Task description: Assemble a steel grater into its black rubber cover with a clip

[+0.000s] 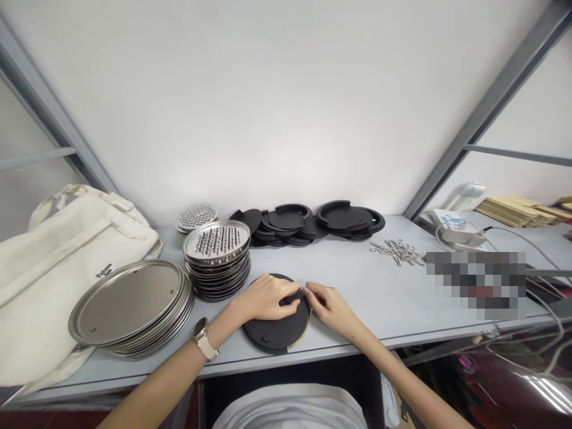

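A black round plate [272, 328] lies on the table in front of me, with a gold-coloured edge showing along its lower right rim. My left hand [270, 298] rests over its upper part, fingers curled and thumb bent in, gripping it near the rim. At the plate's upper right edge, my right hand [322, 302] pinches a small metal clip [302, 291], mostly covered by the fingertips. Both hands' fingertips nearly meet there. Further right lies a loose pile of wire-like metal clips [397, 251].
Stacked metal trays [134, 298] stand at left beside a cream bag [67, 268]. Behind them are stacked round metal graters [217, 244]. Black round lids and rings [308, 223] line the wall. Cables, a white box [456, 226] and yellowish flat pieces [509, 211] sit at right.
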The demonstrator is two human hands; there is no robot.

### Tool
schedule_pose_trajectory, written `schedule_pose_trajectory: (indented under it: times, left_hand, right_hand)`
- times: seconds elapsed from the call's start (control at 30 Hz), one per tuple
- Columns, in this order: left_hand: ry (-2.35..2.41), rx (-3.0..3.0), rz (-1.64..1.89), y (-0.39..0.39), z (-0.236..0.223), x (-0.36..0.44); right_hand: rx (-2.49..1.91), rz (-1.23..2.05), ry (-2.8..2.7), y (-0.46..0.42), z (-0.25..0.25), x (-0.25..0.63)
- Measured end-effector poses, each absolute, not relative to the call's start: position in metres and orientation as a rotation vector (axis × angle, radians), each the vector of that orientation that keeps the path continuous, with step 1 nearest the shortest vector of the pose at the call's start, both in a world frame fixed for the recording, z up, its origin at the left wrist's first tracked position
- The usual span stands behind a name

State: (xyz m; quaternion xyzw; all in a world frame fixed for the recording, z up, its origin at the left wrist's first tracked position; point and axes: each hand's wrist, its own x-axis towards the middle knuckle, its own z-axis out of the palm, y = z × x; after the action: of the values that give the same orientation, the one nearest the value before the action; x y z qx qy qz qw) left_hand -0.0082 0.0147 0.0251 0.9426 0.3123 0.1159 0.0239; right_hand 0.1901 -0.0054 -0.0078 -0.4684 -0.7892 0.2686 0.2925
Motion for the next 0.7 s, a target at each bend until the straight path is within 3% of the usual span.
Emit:
schedule_pose_trajectory:
  times: [0.7]
  left_hand:
    - [0.997, 2.936, 0.34, 0.0133, 0.0266, -0.0076]
  right_hand:
    - [-1.256, 0.807, -2.099, -0.0042, -0.0115, 0.1926]
